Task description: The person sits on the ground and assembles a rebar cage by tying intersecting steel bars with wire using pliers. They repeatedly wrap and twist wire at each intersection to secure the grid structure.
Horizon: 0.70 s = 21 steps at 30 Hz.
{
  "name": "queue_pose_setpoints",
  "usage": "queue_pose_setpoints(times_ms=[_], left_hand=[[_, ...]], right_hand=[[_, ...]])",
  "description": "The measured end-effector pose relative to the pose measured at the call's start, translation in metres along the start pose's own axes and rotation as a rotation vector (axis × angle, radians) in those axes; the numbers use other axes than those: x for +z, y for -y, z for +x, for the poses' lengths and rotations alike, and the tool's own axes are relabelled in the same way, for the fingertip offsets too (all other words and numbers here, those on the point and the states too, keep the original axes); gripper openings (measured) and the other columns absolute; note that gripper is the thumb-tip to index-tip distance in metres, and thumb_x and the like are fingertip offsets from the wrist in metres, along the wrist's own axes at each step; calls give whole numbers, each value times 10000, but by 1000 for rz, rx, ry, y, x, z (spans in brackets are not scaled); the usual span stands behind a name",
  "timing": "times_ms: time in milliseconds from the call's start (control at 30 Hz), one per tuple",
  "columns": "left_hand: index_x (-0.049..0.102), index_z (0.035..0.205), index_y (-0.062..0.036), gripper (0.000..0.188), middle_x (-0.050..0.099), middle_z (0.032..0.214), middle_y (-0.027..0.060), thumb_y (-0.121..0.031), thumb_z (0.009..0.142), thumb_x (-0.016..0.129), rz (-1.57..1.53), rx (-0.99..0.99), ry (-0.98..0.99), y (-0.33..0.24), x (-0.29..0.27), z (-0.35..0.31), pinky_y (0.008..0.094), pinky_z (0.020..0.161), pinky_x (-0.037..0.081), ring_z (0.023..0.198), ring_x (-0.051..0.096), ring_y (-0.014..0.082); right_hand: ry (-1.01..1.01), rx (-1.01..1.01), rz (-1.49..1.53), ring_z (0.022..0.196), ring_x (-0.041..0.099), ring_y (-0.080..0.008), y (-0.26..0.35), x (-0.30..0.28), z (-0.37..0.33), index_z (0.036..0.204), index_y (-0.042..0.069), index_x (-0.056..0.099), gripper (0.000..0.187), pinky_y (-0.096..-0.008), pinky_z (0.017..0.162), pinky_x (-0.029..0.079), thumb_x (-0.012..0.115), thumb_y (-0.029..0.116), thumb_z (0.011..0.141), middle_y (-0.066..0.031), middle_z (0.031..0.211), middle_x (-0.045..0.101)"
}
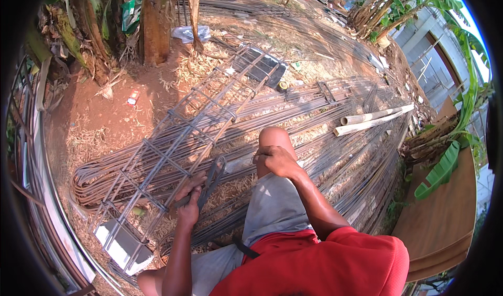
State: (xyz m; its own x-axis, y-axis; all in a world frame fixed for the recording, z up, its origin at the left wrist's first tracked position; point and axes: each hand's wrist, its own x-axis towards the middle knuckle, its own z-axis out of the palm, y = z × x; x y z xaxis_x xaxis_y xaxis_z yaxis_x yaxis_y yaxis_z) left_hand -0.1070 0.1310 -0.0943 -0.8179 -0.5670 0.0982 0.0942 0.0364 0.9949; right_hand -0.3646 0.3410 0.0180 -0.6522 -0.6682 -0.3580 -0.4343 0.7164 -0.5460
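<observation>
A long cage of steel rebar point(173, 138) with square cross rings lies slantwise at the left, propped at its ends on dark blocks or boards. My left hand point(191, 195) is closed beside the cage's near right edge. It grips a dark bent metal loop point(212, 178), perhaps rebar stirrups, which rises to the right of the fingers. My right hand point(277, 160) rests on my raised right knee, fingers curled at its left side. Whatever those fingers may hold is hidden.
Bundles of long rebar point(304, 104) with hooked ends cover the ground beneath and to the right. Two bamboo poles point(374, 119) lie across them. A yellow-and-black round object point(283, 85) sits by the cage's far end. Banana trunks point(156, 28) stand far left; brown boards point(437, 212) lean right.
</observation>
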Motion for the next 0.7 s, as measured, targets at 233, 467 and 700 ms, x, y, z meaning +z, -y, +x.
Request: queue_pose_setpoints(times_ms=[233, 467, 700], left_hand=[[510, 1535, -102, 583, 610, 1493, 222, -191, 969, 611, -969, -304, -184, -24, -18, 4, 578, 1185, 467, 1392, 596, 376], [510, 1527, -83, 632, 637, 1411, 195, -141, 908, 624, -1069, -127, -351, -28, -54, 9, 533, 1154, 480, 1339, 593, 325], [615, 1283, -45, 431, 679, 1120, 109, -41, 852, 615, -973, -90, -307, -3, -51, 5, 391, 956, 477, 1064, 631, 247]], right_hand=[[-118, -29, -101, 1165, 706, -411, -7, -18, 0, 1154, 81, 803, 357, -471, 1013, 541, 624, 316, 954, -209, 1197, 772], [-378, 31, 543, 723, 570, -126, -4, -26, 15, 932, 45, 696, 274, -310, 653, 457, 661, 300, 1026, -24, 767, 584], [114, -11, 636, 572, 360, -59, 59, 40, 2, 661, 113, 564, 510, -303, 531, 291, 747, 396, 1044, 80, 607, 390]])
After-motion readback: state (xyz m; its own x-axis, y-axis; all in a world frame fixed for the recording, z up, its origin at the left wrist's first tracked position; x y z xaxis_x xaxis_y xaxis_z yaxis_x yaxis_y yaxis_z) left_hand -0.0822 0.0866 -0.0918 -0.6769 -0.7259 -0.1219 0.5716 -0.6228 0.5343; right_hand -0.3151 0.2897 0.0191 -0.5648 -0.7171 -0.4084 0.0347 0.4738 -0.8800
